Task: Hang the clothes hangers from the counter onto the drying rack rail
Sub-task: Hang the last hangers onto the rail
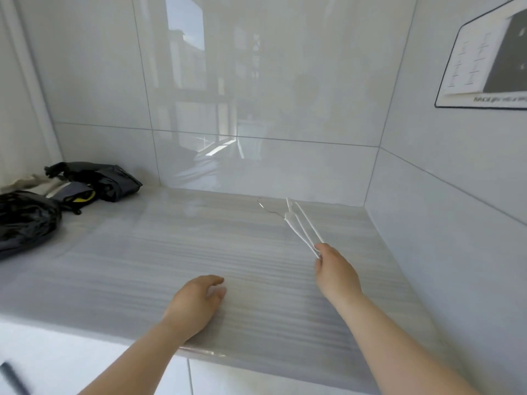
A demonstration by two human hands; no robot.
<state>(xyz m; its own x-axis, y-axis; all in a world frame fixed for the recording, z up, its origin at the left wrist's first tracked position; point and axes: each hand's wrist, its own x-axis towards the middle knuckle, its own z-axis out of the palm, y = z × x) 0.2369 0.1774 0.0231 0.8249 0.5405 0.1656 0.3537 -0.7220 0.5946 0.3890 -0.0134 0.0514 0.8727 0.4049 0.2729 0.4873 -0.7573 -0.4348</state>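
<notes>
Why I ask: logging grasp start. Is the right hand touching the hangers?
Touching. The head view shows the right hand pinching the near ends of the hangers, with no gap.

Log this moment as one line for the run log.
right hand: grips near end of white hangers | left hand: rests on counter, holds nothing | drying rack rail: not in view

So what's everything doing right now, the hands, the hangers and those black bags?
white hangers: bunched together, held at one end, metal hooks toward the back wall.
right hand: gripping the hangers' near end.
left hand: resting on the counter, fingers loosely curled, holding nothing.
black bags: lying crumpled at the counter's left end.
</notes>
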